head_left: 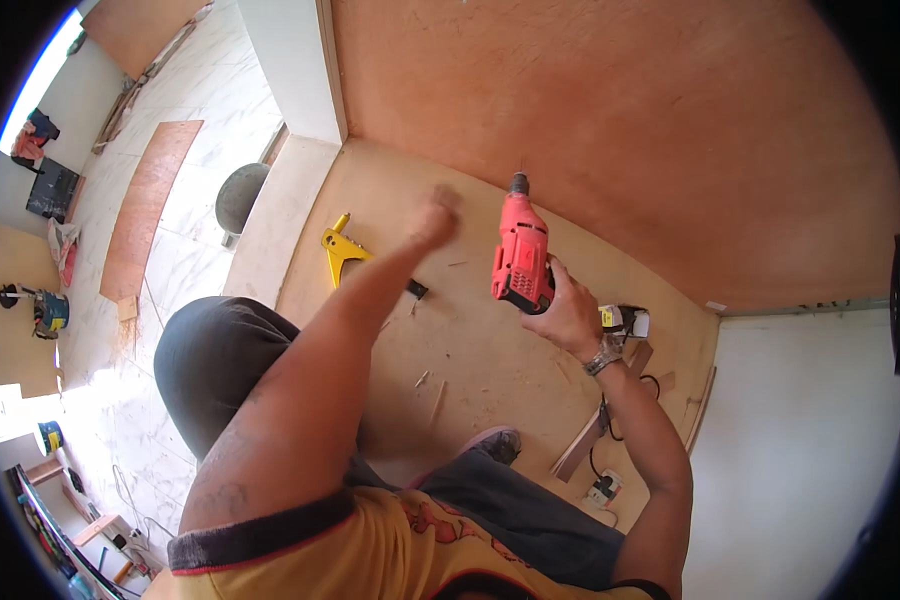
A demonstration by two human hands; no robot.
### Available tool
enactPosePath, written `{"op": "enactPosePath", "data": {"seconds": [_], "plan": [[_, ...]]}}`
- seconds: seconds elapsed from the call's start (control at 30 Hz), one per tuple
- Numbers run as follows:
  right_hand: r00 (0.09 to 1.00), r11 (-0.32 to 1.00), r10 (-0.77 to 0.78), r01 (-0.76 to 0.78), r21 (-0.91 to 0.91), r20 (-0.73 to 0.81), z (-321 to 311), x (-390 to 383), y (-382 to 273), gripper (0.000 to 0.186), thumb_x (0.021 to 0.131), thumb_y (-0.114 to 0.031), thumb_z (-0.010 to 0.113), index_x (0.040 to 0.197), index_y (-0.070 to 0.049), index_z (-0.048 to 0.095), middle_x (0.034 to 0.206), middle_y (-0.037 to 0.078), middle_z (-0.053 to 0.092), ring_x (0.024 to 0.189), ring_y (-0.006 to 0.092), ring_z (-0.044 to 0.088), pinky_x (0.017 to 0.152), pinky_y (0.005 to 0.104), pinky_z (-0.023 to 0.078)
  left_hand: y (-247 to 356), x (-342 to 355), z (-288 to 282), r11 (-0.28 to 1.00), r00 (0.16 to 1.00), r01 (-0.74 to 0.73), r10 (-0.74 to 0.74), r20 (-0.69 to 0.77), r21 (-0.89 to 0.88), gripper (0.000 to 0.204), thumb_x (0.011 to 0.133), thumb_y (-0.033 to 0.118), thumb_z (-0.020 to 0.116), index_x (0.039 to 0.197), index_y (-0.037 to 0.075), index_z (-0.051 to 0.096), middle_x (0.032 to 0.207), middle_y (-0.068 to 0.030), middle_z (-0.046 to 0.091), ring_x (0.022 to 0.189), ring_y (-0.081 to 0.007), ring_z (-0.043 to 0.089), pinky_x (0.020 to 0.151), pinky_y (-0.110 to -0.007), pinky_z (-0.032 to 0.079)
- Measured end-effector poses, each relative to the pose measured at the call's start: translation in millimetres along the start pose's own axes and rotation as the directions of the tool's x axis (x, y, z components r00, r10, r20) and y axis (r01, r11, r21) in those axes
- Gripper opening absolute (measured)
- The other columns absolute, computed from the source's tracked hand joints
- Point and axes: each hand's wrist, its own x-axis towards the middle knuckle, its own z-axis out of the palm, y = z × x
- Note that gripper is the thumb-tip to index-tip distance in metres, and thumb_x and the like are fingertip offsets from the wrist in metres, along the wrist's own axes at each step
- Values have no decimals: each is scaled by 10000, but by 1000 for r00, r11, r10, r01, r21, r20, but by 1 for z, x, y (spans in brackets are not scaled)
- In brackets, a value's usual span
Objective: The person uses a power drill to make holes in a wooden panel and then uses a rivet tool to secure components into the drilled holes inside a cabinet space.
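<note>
My right hand (568,312) is wrapped round the grip of a red power drill (521,245). The drill points away from me, its thin bit near the foot of the large brown plywood panel (610,130); whether the bit touches it I cannot tell. Left of the drill, my left hand (437,214) is raised with its fingers curled in. It is slightly blurred, and what the fingers hold, if anything, is hidden. Beneath my left forearm, a yellow hand tool with a black-ended handle (342,250) lies on the plywood base (470,350), partly covered by the arm.
Wood strips (582,440), a cable and a white-and-black boxed item (625,322) lie at right. A white panel (810,420) stands beyond. Screws and shavings dot the base. At left, a long plywood piece (150,210) and a dark round bucket (240,198) rest on the marble-patterned floor.
</note>
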Motion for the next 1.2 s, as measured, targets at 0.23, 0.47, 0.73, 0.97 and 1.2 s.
{"op": "enactPosePath", "data": {"seconds": [0.23,0.47,0.73,0.97,1.2], "plan": [[976,990,140,-140,-14,169,35,-6,26,839,651,-291,801,1414,-131,491,1078,177,737,964,394,715,830,486,582,3,13,-21,851,763,518,-507,400,89,647,1043,464,433,1608,163,340,1725,-46,175,1576,-348,165,1211,-691,141],[921,967,255,-236,-97,295,98,38,33,847,632,-306,802,1387,-82,490,1031,212,724,958,426,705,819,505,582,68,-29,-18,791,901,419,-302,312,-446,452,1066,415,412,1191,106,718,1352,-166,629,1356,-401,490,1136,-537,351],[984,991,133,-128,-46,116,151,43,82,914,639,-285,832,1400,-4,411,1097,281,672,1039,445,657,900,519,553,110,-16,-43,643,736,643,-367,569,-416,597,1031,564,439,1140,61,741,1065,-204,741,1068,-440,665,988,-483,480],[970,987,112,-133,87,216,159,65,24,848,667,-266,842,1338,26,413,1099,298,656,1024,455,656,906,514,549,70,-35,-54,489,765,632,-516,384,-601,654,944,536,626,1252,-37,688,1040,-271,718,1036,-393,697,926,-446,535],[993,995,97,-99,21,67,201,77,39,853,670,-248,848,1357,-3,407,1124,283,652,1025,454,659,849,526,571,66,-30,-60,577,841,530,-453,297,-622,625,913,488,695,1256,-34,680,1053,-243,696,978,-391,692,903,-427,544]]}}
